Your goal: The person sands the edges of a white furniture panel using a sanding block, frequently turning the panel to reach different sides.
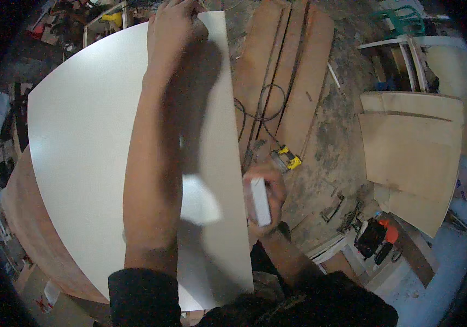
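Observation:
A large white panel [92, 136] with a curved left edge and a straight right edge fills the left half of the head view. My left arm reaches across it, and my left hand [176, 32] is at the panel's far edge. Its fingers are mostly cut off by the picture's top, so their grip is unclear. Beside the panel's straight right edge, my right hand [274, 191] is closed around a small white rectangular block [261, 201]. The block's exact kind does not show, nor whether it touches the panel edge.
Long brown boards [304, 82] lie on the floor beyond, with a dark cable looped over them. A yellow-and-black power tool [288, 158] lies near my right hand. Light wooden sheets [413, 147] stand at right. Under the panel a brown board [32, 212] sticks out at left.

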### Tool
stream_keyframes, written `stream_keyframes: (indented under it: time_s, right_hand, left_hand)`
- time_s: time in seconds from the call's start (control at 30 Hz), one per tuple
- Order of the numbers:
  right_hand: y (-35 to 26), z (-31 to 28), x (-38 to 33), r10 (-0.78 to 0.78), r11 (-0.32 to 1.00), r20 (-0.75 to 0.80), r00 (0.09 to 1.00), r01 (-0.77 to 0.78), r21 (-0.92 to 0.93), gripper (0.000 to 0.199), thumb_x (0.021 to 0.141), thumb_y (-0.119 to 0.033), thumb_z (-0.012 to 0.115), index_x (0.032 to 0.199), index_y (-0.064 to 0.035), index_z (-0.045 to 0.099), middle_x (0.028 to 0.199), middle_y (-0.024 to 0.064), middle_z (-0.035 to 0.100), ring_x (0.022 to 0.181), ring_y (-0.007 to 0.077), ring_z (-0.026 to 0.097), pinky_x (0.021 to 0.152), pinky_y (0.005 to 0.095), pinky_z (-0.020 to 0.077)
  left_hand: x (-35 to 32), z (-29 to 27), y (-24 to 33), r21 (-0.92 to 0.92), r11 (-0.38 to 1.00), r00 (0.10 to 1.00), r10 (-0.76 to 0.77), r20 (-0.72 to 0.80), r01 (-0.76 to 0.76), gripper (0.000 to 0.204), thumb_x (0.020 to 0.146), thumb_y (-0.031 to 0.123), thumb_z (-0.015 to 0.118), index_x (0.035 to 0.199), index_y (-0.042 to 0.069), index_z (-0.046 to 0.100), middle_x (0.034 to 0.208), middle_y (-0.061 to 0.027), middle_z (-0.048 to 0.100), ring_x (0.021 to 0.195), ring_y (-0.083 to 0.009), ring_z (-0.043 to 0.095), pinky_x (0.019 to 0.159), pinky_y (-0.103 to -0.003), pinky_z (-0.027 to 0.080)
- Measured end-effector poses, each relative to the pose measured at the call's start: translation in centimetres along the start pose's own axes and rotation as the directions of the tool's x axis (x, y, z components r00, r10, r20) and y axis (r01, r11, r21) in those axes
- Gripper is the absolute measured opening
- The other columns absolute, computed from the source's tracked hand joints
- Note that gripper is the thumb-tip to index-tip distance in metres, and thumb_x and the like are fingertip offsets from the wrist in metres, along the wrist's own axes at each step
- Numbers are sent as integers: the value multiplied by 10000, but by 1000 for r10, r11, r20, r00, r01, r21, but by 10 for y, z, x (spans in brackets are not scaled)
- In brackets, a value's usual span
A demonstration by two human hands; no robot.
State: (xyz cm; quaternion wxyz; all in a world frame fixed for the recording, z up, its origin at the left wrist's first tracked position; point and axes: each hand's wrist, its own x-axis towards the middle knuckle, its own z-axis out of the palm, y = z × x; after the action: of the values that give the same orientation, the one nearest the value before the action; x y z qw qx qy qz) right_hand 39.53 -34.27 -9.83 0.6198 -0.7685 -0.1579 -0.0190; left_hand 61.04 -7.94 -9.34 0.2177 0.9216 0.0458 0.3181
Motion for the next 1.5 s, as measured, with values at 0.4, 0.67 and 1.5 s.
stream_keyframes:
  time_s: [0.4, 0.67, 1.5]
  right_hand:
    - [-69, -114, -195, 697, 542, -209, 686, -311, 781, 488, 1018, -487, 469, 1047, -30, 639, 933, 106, 647, 845, 206, 636, 723, 356, 539]
    - [-8, -206, -257, 720, 217, 121, 683, -387, 896, 583, 1028, -572, 364, 1112, -53, 615, 942, 133, 662, 823, 321, 651, 746, 500, 562]
    - [0, -183, -251, 718, 246, 255, 648, -579, 777, 509, 1009, -408, 499, 1321, -12, 561, 1094, 116, 685, 810, 187, 673, 714, 333, 572]
  left_hand:
    - [0, -17, 18, -36, 900, 854, 424, 302, -434, 352, 858, 319, 628, 1075, 48, 684, 1248, -155, 632, 1242, -371, 527, 1040, -512, 406]
    - [-21, -68, 48, -278, 710, 558, 689, 462, -647, 296, 742, 320, 646, 804, 32, 624, 852, -142, 617, 892, -365, 619, 848, -479, 467]
    - [-21, -7, 35, -277, 946, 977, 197, 82, -168, 615, 685, 276, 782, 1214, 9, 617, 1157, -211, 646, 1134, -415, 586, 1011, -484, 441]
